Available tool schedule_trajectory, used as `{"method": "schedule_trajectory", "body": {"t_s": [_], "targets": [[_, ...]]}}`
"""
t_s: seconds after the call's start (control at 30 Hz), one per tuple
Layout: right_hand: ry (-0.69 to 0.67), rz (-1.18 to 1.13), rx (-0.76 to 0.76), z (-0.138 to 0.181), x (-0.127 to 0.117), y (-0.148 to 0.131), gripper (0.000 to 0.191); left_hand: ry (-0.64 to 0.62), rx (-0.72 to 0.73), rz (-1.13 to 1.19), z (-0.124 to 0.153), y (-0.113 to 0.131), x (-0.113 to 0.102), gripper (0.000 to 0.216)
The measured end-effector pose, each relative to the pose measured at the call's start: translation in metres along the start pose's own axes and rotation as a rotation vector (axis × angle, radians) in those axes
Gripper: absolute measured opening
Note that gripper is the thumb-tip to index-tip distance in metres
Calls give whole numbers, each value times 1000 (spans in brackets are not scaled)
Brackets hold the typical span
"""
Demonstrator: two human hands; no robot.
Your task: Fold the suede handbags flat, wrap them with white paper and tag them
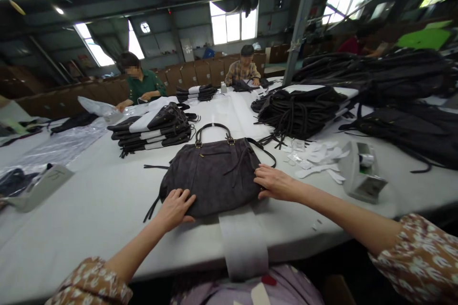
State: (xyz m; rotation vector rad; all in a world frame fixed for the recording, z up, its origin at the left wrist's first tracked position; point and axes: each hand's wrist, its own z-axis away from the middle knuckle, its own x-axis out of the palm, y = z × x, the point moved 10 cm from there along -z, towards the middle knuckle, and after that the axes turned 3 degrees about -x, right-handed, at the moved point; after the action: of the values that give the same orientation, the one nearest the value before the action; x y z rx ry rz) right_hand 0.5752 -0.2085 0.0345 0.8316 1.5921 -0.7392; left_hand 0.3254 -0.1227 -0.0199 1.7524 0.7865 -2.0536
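Observation:
A dark grey handbag (pixel 218 176) lies flat on the white table in front of me. Its two handles (pixel 214 126) point away from me, and thin dark ties hang at its sides. My left hand (pixel 177 208) rests on the bag's lower left corner with fingers apart. At the right side edge, my right hand (pixel 274 182) has its fingers bent over the bag, gripping that edge. A white strip (pixel 245 243) runs out from under the bag and hangs over the table's front edge.
Stacked dark bags stand at the left (pixel 153 128) and right (pixel 296 112). White paper tags (pixel 318 157) lie beside a grey tape dispenser (pixel 363 171). Clear plastic (pixel 64 147) covers the table's left part. Two co-workers, one in a green top (pixel 146 86), work across the table.

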Motion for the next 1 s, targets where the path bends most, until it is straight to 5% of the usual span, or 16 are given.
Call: {"method": "schedule_trajectory", "body": {"t_s": [0.2,0.37,0.5,0.7,0.9,1.0], "targets": [[25,-122,202,0,-18,35,20,20,-105,37,-22,-43,-36,75],[28,-95,322,-8,-29,66,14,0,-173,90,-47,-71,-60,47],[-23,-66,396,-12,-16,75,10,-50,-211,117,-54,-67,-49,30],[-107,11,448,-14,10,64,20,-134,-253,177,-48,-49,-10,35],[-136,20,300,-34,-4,28,56,-181,-205,239,-60,-57,-12,31],[-143,27,319,-43,1,22,58,-185,-196,239,-58,-56,-20,32]]}}
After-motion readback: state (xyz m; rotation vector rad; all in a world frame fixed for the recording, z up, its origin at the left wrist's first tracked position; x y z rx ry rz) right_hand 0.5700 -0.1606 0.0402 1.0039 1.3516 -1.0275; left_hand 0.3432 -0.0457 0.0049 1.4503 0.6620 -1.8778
